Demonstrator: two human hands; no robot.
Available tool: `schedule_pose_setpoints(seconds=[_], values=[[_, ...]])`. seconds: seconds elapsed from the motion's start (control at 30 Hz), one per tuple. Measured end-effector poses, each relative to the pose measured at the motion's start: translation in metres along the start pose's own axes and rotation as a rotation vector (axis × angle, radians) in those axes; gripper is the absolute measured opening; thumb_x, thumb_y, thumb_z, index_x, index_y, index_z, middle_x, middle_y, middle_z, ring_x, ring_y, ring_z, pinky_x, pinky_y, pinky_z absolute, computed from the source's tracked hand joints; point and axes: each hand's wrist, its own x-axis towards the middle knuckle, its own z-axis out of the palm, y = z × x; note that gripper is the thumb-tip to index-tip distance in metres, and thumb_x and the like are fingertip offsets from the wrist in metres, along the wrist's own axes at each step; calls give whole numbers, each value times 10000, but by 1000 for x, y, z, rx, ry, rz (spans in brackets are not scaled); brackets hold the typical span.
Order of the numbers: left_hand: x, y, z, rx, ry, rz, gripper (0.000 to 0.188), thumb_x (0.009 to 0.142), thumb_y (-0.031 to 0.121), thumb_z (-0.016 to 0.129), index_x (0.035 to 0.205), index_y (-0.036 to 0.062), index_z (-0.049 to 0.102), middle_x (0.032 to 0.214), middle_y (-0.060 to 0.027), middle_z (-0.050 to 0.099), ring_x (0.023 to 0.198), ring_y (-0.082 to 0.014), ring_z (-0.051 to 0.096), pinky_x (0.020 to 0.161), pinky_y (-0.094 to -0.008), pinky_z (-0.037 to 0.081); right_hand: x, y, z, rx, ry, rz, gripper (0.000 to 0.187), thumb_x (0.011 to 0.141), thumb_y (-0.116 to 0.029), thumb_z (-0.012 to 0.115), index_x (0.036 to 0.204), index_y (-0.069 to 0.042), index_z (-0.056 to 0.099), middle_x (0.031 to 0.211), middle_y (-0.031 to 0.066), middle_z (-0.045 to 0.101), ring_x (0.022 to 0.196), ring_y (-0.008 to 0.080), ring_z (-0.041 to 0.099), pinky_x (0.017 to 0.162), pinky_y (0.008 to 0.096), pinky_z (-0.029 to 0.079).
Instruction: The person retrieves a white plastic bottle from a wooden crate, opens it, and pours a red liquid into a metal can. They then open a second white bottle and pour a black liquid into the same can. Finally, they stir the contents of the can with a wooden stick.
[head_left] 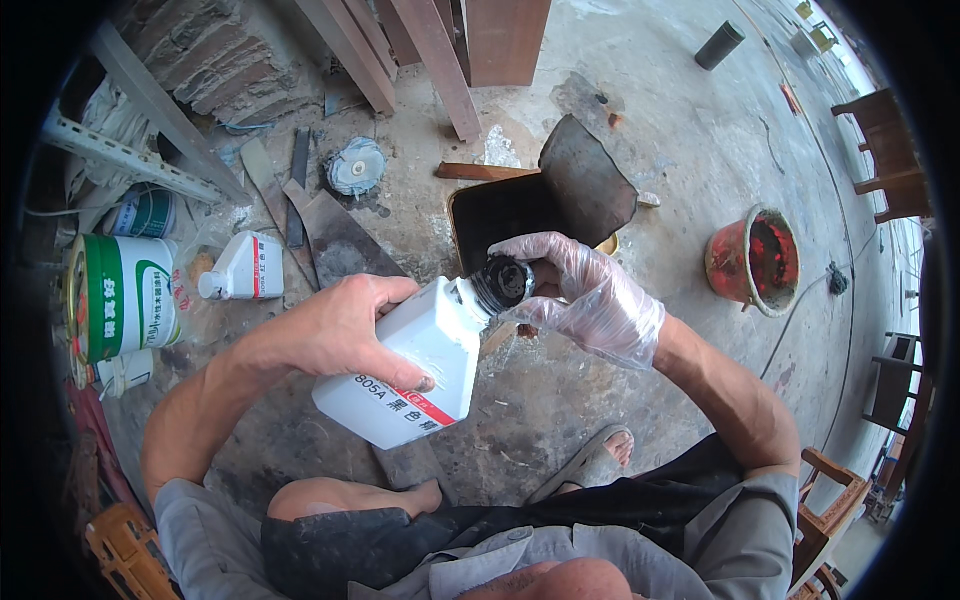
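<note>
A white plastic bottle [452,345] with a red-striped label is tilted in front of me, its neck toward the upper right. My bare left hand [335,325] wraps around its body, thumb across the front. In a clear plastic glove, my right hand [590,295] grips the black cap [506,283] at the bottle's neck. Whether the cap is still threaded on, I cannot tell. Just beyond stands a square tin [495,212] with a dark inside and its metal lid [592,182] bent up. A smaller view of a similar white bottle [245,268] appears at the left.
A green-and-white bucket [125,298] stands far left. On the right is a red-stained bucket [752,262]. Boards [440,60] lean at the back, near a round grey-blue disc [356,166]. A dark cylinder [720,46] and wooden chairs [882,150] lie farther right.
</note>
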Motion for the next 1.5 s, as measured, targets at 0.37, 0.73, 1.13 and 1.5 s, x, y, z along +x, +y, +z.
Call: schedule_pose_setpoints(seconds=[0.37,0.73,1.13,1.5], values=[[0,-3,0,-7,21,71,622,664,296,879,1121,-59,651,976,-148,720,858,-183,684,771,-314,531,-1,1,0,-26,-1,-12,511,934,-26,686,1395,-35,466,1047,67,660,879,115,646,791,284,566],[-2,8,-2,47,-15,-47,607,669,200,886,1160,-42,622,1028,-130,713,938,-181,676,846,-318,528,-2,1,0,-23,-8,-3,513,929,-14,689,1392,-35,472,1047,71,664,882,114,644,793,282,560],[-3,-11,5,19,124,158,614,652,280,872,1131,-31,648,991,-121,705,893,-169,653,821,-303,510,-1,0,3,209,30,18,468,924,36,655,1360,-49,509,1079,36,660,950,105,639,821,274,547],[-20,-36,23,-169,466,314,797,621,225,896,1303,-31,572,1150,-127,665,1076,-205,629,977,-341,481,-5,-39,10,-80,494,-197,546,858,19,757,1349,-18,519,1198,81,635,1003,155,669,906,283,568]])
